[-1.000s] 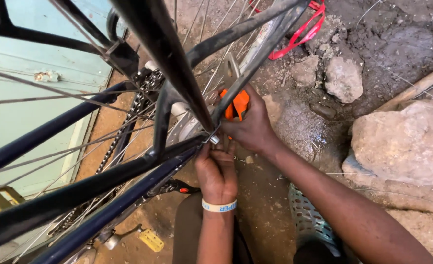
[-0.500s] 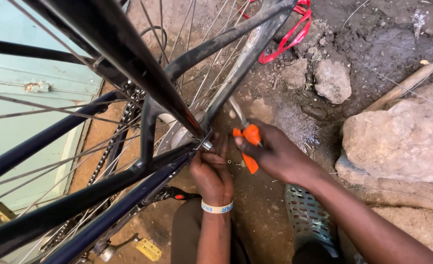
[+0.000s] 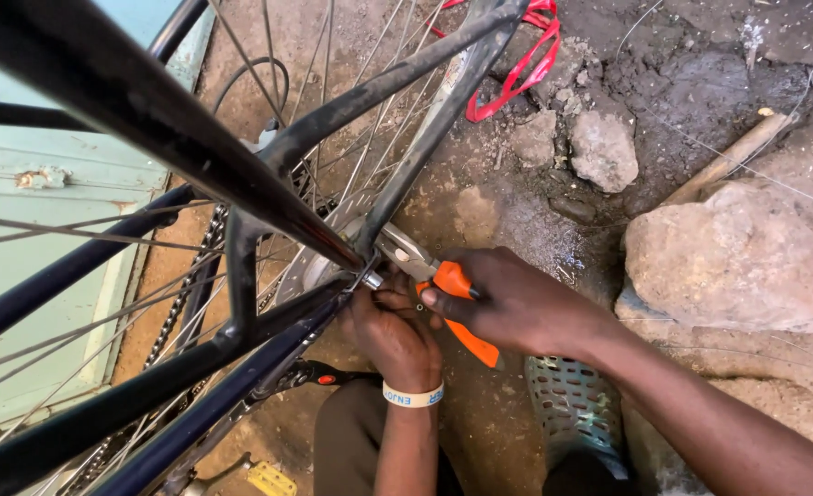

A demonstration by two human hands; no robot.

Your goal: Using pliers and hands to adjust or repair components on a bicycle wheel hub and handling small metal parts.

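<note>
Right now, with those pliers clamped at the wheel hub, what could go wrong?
The orange-handled pliers in the right hand might slip off the axle nut and pinch the left hand pressed right beside it. Fingers could also catch on the spokes or the chain close by.
</note>
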